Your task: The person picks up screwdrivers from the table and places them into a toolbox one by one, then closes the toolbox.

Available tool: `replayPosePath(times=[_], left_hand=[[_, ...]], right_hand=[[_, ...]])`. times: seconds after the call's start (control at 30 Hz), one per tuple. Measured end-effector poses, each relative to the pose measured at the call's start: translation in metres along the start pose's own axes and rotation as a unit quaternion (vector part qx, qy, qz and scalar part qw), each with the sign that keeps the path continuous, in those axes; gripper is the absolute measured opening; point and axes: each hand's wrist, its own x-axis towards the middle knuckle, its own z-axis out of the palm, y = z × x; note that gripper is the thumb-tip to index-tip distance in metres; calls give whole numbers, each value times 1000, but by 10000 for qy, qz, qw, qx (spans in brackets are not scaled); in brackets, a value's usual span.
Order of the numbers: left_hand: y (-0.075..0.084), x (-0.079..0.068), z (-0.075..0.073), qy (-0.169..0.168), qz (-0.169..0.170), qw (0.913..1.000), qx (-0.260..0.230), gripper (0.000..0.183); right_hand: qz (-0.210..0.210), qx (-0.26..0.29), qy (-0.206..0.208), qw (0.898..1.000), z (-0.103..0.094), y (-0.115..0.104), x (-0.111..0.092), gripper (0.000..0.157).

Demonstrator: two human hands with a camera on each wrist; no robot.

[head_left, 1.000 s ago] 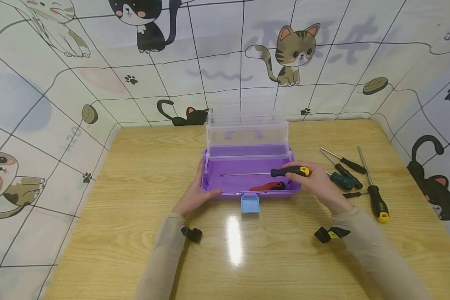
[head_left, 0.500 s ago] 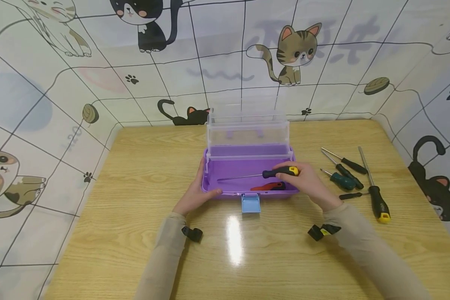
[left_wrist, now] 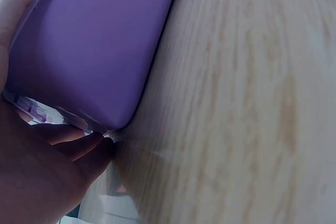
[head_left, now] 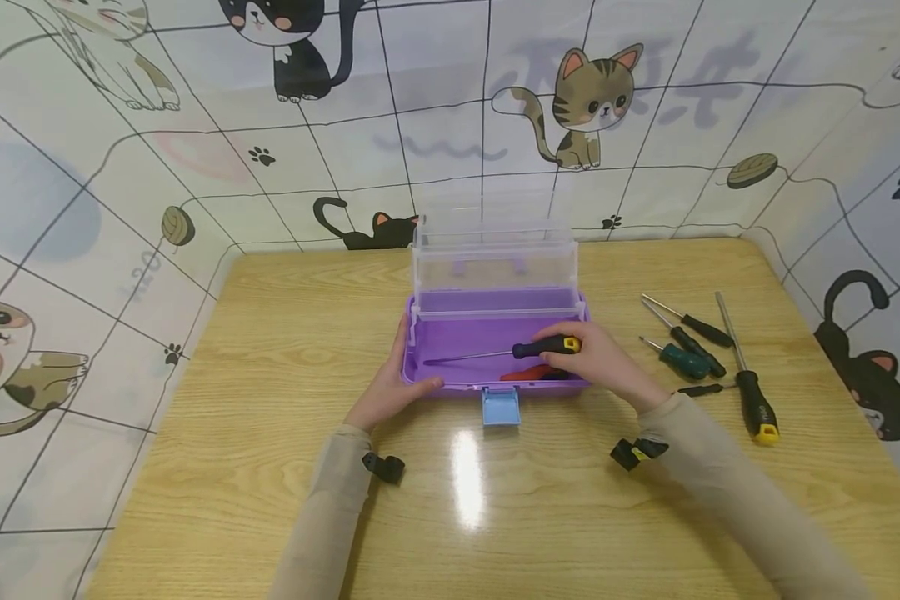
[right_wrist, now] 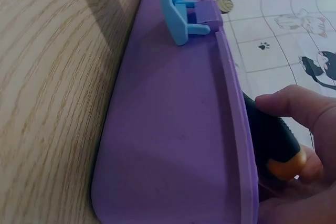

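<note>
A purple toolbox (head_left: 450, 332) stands on the table with its clear lid (head_left: 495, 271) raised at the back. My left hand (head_left: 384, 393) holds the box's left end, thumb over the front rim; the left wrist view shows fingers bent round the corner of the purple wall (left_wrist: 100, 51). Inside the box my right hand (head_left: 606, 363) grips a black screwdriver (head_left: 528, 349) by its yellow-tipped handle, the shaft pointing left. Its handle (right_wrist: 269, 132) shows behind the front wall in the right wrist view. A red-handled tool (head_left: 521, 374) lies along the box's front, partly covered by the right hand.
Right of the box lie several screwdrivers: a green-handled one (head_left: 684, 361), a large black and yellow one (head_left: 756, 404) and slimmer black ones. The light-blue latch (head_left: 501, 407) hangs open at the front. Cat-patterned cloth (head_left: 450, 125) walls the table's back and sides.
My right hand has moved left with the screwdriver, further into the toolbox, and now covers part of the red-handled tool. The left hand has stayed on the box.
</note>
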Motion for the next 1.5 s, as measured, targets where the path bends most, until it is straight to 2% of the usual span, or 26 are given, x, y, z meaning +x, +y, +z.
replayPosePath(times=[0.23,0.53,0.7,0.8,1.03,1.13,1.5], left_hand=[[1,0,0,-25,123,9999,61,113],[1,0,0,-3,88,9999,82,115],[1,1,0,6,252,9997,-12,116],[0,1,0,0,281,9996,-82,117],[-1,1,0,6,54,10000,-61,116],[-2,1,0,-6,81,9999,-94,116],[-3,1,1,-8,77,9999,-102,115]], right_hand=[[-311,-612,-104,9976,3,-1,6,26],[-848,-1047,-151,9908,6,3,13,23],[-1077,-1146,-172,9874,6,4,15,18],[-1099,-1103,-128,9877,5,3,14,17],[-1168,-1001,-133,9880,1,2,7,16],[-1173,-1020,-78,9878,-2,1,3,16],[-845,-1029,199,9909,-23,-3,-17,20]])
